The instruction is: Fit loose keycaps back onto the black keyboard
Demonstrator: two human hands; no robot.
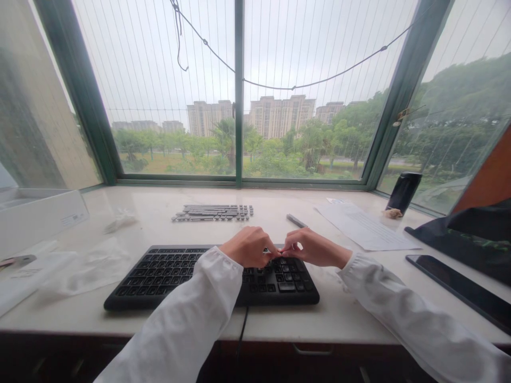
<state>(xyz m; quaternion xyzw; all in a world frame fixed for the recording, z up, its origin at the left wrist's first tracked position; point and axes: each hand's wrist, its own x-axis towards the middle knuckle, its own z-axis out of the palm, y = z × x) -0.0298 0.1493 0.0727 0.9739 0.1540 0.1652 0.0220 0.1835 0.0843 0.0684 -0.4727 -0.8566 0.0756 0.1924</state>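
Note:
A black keyboard (pixel 159 274) lies on the white countertop, its cable (pixel 242 332) running over the front edge. Much of its left side shows bare key sockets, while caps sit on part of the right end. My left hand (pixel 250 246) is over the right half, thumb and finger pinched together. My right hand (pixel 317 248) meets it there, fingertips pinched too, close to the keyboard's back edge. Whatever lies between the fingertips is too small to make out. Behind the keyboard, loose grey keycaps (pixel 215 213) are laid out in rows. A short grey bar-shaped piece (pixel 296 221) lies behind my right hand.
Printed paper (pixel 365 226) lies at the back right, near an upright dark device (pixel 404 192). A phone (pixel 459 287) and a dark bag (pixel 467 239) are at the right. On the left are a white box (pixel 43 215) and crumpled plastic (pixel 98 266). Windows border the back.

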